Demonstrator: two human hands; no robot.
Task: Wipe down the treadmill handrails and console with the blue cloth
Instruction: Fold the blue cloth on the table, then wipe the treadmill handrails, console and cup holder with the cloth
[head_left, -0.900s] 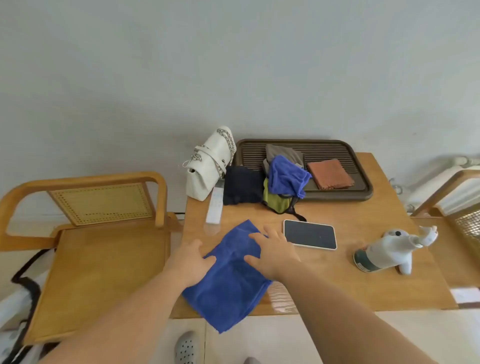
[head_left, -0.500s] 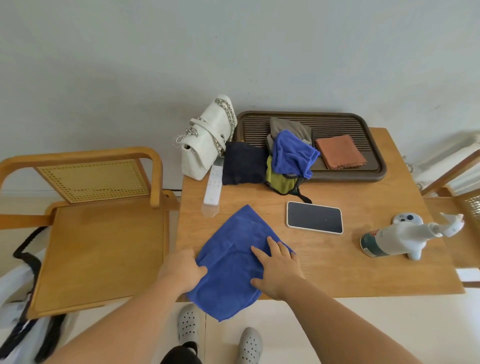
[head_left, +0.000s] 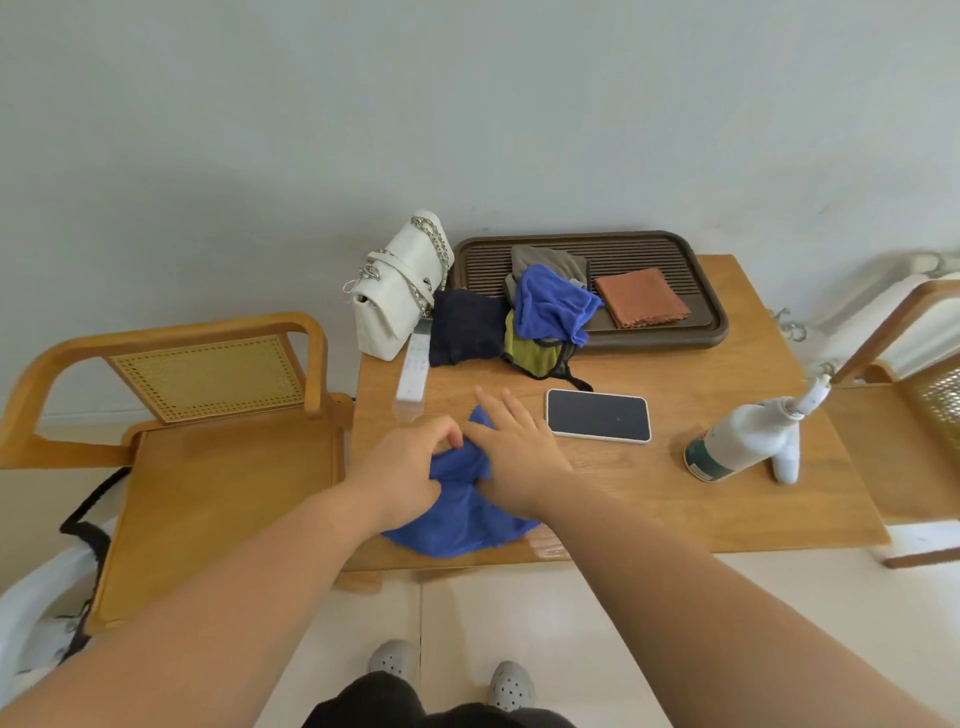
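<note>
Head view: a person's two bare forearms reach forward and down to a small wooden table (head_left: 675, 509).
Left hand (head_left: 410, 467): fingers curled, gripping a bunched fold of the blue cloth (head_left: 457, 525) near its far end.
Right hand (head_left: 511, 447): just beside the left hand, fingers straight and slightly spread, lying flat across the far edge of the cloth, fingertips reaching past it over the bare wood.
Blue cloth: gathered and rumpled between the two hands on the near left part of the table, its loose end fanning out toward the near table edge.
Phone (head_left: 597, 415): dark screen up, flat on the table just right of the right hand, not touching it.
Spray bottle (head_left: 743, 441): white, lying on its side, well to the right of the phone.
Remote (head_left: 413, 371): slim and white, beyond the hands by the left table edge.
Handbag (head_left: 400, 291): white, quilted, with a chain strap, standing at the far left corner.
Tray (head_left: 711, 312): dark, ribbed, at the back of the table, holding a folded orange-brown cloth (head_left: 641, 298), a grey cloth (head_left: 545, 260) and a second blue rag (head_left: 556, 301).
In front of the tray: a dark navy cloth (head_left: 467, 327) and a yellow-green cloth (head_left: 535, 353), touching each other.
Left chair (head_left: 208, 467): wooden with a cane back, beside the table.
Right chair (head_left: 924, 374): the same kind, partly in view.
Floor: pale, with two grey perforated shoes (head_left: 395, 657) below.
</note>
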